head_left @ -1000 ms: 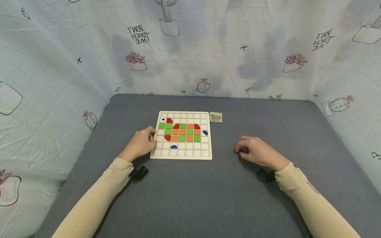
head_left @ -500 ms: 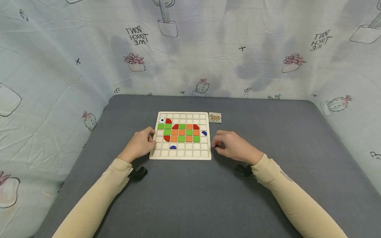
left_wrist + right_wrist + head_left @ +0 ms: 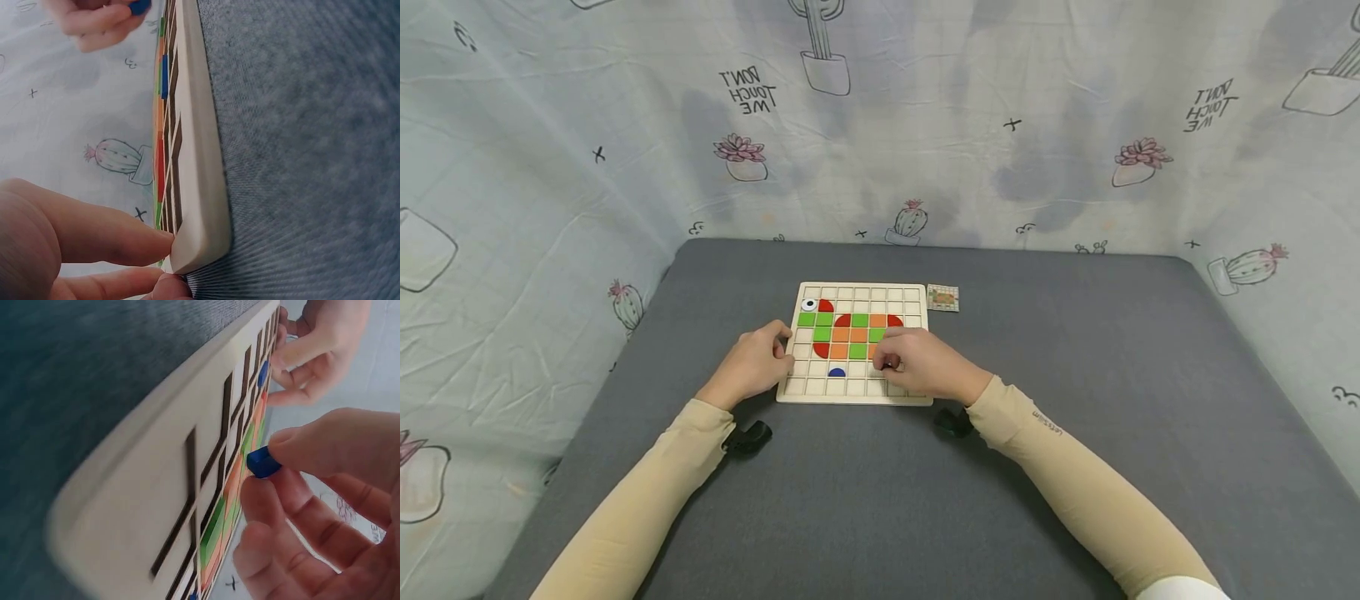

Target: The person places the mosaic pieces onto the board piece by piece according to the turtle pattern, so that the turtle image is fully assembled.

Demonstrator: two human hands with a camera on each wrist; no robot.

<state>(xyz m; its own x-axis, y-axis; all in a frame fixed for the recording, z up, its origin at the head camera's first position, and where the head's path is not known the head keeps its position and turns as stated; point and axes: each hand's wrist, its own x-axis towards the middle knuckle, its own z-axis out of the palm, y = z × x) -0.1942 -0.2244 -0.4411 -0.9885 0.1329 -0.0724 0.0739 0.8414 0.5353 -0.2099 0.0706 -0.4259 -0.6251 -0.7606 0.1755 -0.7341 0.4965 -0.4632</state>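
Note:
A wooden grid board [image 3: 857, 399] lies on the table, with red, green and orange pieces set in its cells and a white eye piece [image 3: 808, 306] near the top left corner. My left hand [image 3: 747, 365] holds the board's left edge with thumb and fingers. Over the lower right part of the board, my right hand [image 3: 931, 364] pinches a small blue piece [image 3: 264, 462] between thumb and fingertips. That piece is apart from the board in the right wrist view. A blue half-circle [image 3: 837, 372] sits in a lower cell. The right hand hides several cells.
A small picture card [image 3: 943, 298] lies beside the board's upper right corner. The grey table [image 3: 1075, 350] extends around the board, with a patterned cloth [image 3: 955, 125] hanging behind it and at both sides.
My right hand has moved left from the table on the right to above the board, carrying the blue piece. The left hand has stayed at the board's edge.

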